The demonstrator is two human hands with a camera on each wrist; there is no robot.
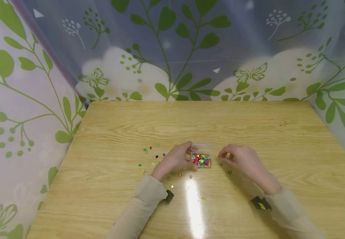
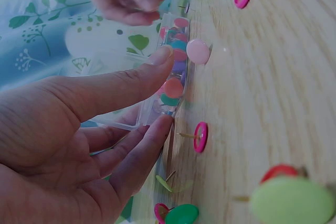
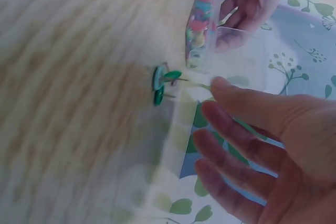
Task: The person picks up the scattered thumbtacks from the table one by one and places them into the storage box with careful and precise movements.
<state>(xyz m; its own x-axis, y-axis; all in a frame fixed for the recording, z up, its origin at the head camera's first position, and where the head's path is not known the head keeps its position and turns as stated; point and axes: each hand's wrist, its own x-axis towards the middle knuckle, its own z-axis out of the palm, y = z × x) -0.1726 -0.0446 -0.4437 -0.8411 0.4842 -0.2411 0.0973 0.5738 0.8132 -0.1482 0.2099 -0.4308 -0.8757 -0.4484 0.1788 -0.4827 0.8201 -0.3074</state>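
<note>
Clear plastic box (image 1: 201, 165) with its lid raised stands on the table, filled with round-headed thumbtacks (image 1: 201, 161) of many colours. My left hand (image 1: 176, 157) grips it from the left, the thumb along the near side and the fingers around the far side. Just right of the box, my right hand (image 1: 241, 156) hovers low with thumb and index fingertips close together. A thin green sliver (image 3: 205, 86) shows at the thumb tip in the right wrist view; I cannot tell whether it is pinched. Green thumbtacks (image 3: 158, 95) lie below those fingertips.
Several loose thumbtacks (image 1: 156, 156) are scattered on the wooden table (image 1: 280, 139), mostly left of the box and around my left wrist, some points up. A yellow one (image 1: 203, 198) lies nearer me. Leaf-patterned cloth (image 1: 187, 66) hangs behind the table's back edge.
</note>
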